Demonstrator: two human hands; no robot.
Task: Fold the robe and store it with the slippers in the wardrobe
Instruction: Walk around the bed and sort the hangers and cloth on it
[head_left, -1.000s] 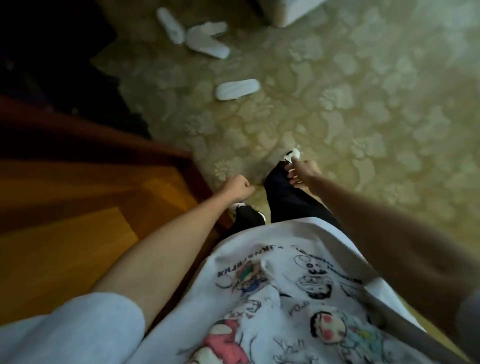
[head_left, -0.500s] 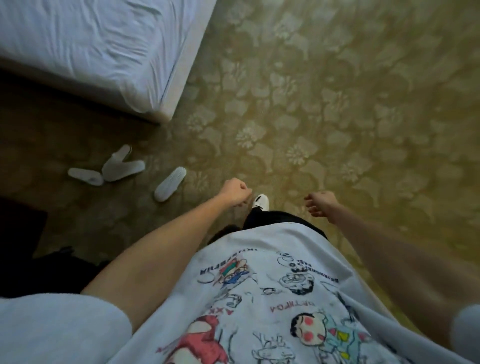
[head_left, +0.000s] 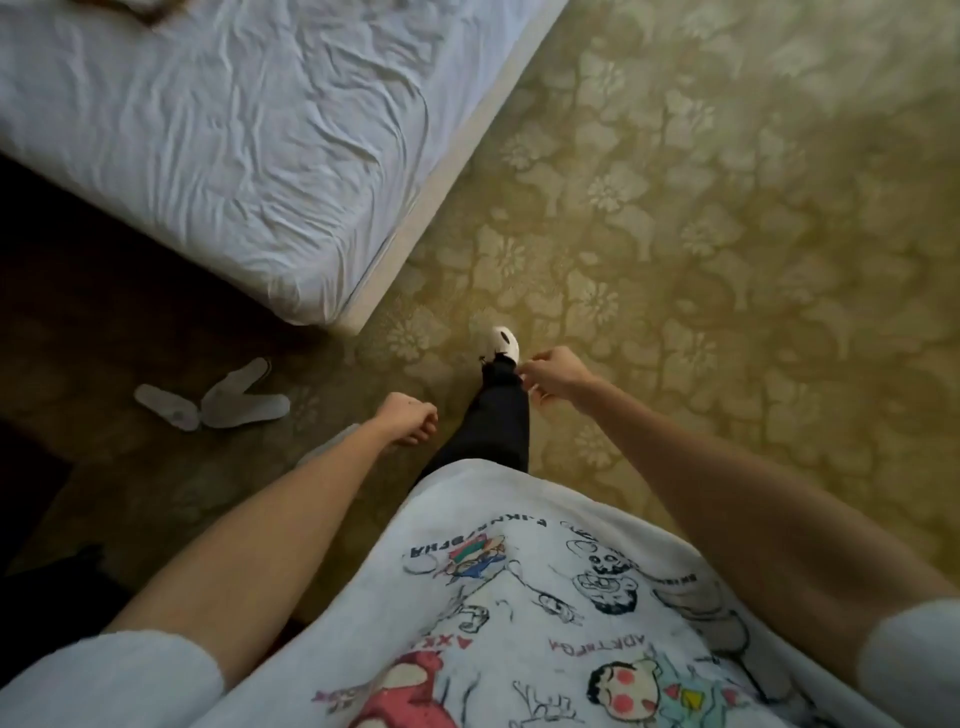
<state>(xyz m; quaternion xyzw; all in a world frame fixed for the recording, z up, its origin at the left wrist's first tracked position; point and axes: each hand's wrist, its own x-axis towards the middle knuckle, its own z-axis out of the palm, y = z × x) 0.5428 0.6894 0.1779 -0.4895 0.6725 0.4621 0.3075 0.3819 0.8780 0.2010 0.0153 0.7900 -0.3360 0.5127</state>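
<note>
Head view, looking down the person's front at the floor. Left hand (head_left: 407, 425) out ahead at the end of a bare forearm, fingers (head_left: 422, 433) curled in loosely toward the palm, nothing in them. Right hand (head_left: 551, 373) reaches a little further forward, fingers (head_left: 535, 389) loosely bent and hanging down, also holding nothing. Between the two hands a leg in black trousers (head_left: 500, 415) steps forward, ending in a white shoe with black marks (head_left: 505, 343) just beyond the right fingers. The flat white hotel slippers (head_left: 228, 400) lie on the floor well to the left of the left fingers, in the shaded part of the carpet; two overlap in a V shape, with a third sole touching them on the left side, and a pale shape partly hidden behind the left forearm cannot be identified. Beyond the slippers and up-left of both hands stands the bed with a creased white sheet (head_left: 234, 135), its corner pointing toward the stepping shoe. The robe cannot be picked out with certainty; some crumpled fabric shows at the top-left edge of the bed, too cropped to tell. Green-gold floral patterned carpet (head_left: 727, 234) covers the floor ahead and to the right of the right fingers. Nearest the camera, a white cartoon-printed T-shirt (head_left: 545, 597) fills the lower frame.
</note>
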